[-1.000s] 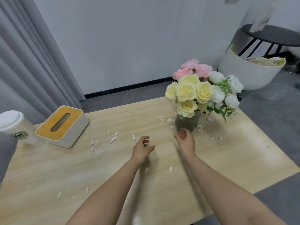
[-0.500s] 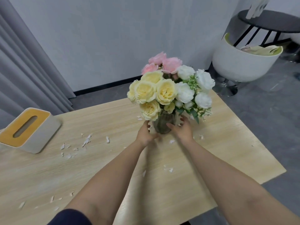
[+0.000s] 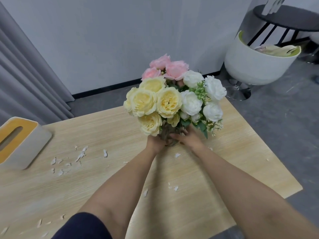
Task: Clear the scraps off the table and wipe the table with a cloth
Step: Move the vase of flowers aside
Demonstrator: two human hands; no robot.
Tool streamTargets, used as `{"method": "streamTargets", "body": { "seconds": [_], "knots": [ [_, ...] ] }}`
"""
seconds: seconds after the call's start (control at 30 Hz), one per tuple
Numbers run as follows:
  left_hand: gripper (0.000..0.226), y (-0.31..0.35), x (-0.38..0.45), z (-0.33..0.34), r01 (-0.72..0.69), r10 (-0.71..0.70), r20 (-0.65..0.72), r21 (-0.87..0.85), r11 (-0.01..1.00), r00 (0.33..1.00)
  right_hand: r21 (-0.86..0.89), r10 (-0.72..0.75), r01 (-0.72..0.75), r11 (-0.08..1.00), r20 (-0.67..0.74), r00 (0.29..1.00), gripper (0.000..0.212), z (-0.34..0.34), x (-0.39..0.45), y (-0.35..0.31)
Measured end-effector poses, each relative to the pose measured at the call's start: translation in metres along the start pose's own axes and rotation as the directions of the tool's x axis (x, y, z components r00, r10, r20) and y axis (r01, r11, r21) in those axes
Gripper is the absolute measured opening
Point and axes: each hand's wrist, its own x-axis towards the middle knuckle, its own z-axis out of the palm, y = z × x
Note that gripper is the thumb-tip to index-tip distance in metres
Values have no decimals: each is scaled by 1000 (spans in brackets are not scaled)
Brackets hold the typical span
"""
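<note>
A glass vase (image 3: 168, 136) full of yellow, white and pink flowers (image 3: 170, 99) is near the far middle of the light wooden table (image 3: 233, 166). My left hand (image 3: 155, 144) grips the vase from its left side and my right hand (image 3: 190, 139) from its right. The blooms hide most of the vase, so I cannot tell whether it rests on the table or is lifted. Small white scraps (image 3: 81, 155) lie scattered on the left of the table, and a few more scraps (image 3: 173, 187) between my forearms. No cloth is in view.
A white tissue box with a yellow top (image 3: 19, 142) stands at the table's left edge. Grey curtains (image 3: 25, 75) hang at the left. Beyond the table's far right corner are a white round chair (image 3: 259, 66) and a black round table (image 3: 290, 19).
My left hand has joined my right on the vase, and both now hold it. The view has shifted so the flowers sit nearer the centre and look larger.
</note>
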Motion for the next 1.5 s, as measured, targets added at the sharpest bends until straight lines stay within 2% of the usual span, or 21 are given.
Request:
{"method": "streamTargets", "body": {
  "seconds": [0.07, 0.17, 0.27, 0.47, 0.67, 0.83, 0.97, 1.13, 1.3, 1.5],
  "knots": [
    [68, -3, -2, -1, -13, 13, -16, -26, 1000, 1000, 34, -5, 5, 999, 10, 1000, 91, 1, -3, -1],
    [70, -1, -10, -11, -67, 67, -32, -20, 998, 997, 64, -32, 30, 997, 22, 999, 86, 6, -11, -11],
    [81, 0, -17, -29, -117, 115, -53, -47, 992, 992, 105, -63, 59, 993, 35, 997, 81, 15, -16, -23],
    [70, -22, -38, -85, -168, 153, -128, -115, 979, 980, 98, -124, 116, 988, 80, 989, 90, 65, -36, -55],
    [78, -66, -77, -166, -121, 89, -235, -127, 984, 968, 76, -170, 158, 985, 212, 962, 80, 155, -61, -85],
    [81, -113, -120, -247, -73, 21, -353, -134, 988, 935, 109, -201, 174, 979, 328, 923, 74, 250, -89, -108],
    [92, -151, -152, -309, -34, -37, -428, -158, 987, 903, 108, -205, 176, 978, 411, 888, 75, 330, -110, -123],
    [87, -204, -184, -380, 26, -110, -495, -174, 984, 862, 100, -211, 186, 977, 494, 843, 74, 424, -133, -131],
    [86, -249, -206, -435, 66, -167, -535, -202, 977, 828, 99, -240, 222, 970, 541, 806, 66, 501, -149, -136],
    [87, -282, -214, -474, 87, -204, -547, -233, 969, 812, 52, -232, 246, 968, 555, 798, 67, 560, -151, -133]
  ]
}}
